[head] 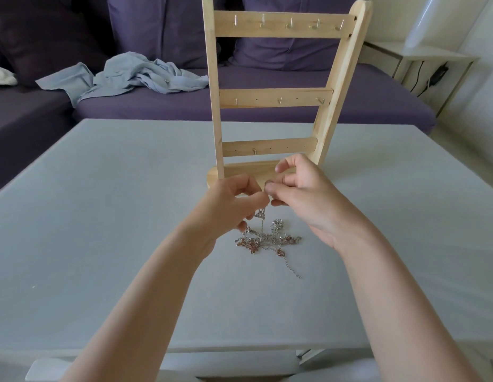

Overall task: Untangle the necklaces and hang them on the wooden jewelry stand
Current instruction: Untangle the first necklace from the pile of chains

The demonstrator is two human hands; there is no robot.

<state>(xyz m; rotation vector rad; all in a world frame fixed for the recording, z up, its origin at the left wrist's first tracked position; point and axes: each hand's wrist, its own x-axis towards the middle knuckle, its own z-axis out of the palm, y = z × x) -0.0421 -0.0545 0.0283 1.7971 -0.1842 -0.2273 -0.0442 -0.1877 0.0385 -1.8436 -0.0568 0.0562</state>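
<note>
Pinching necklaces (pixel 263 238) | left hand (pixel 234 205) | right hand (pixel 297 194) | fingertips meeting

tangled necklaces (pixel 267 239) on table, upright wooden stand (pixel 278 95)

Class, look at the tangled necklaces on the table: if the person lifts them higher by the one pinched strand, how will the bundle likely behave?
The tangled necklaces are probably floppy: the strand pinched by the left hand and right hand hangs limp. The clump would likely rise together, since its chains look knotted. Thin links seem light but easily snagged.
</note>
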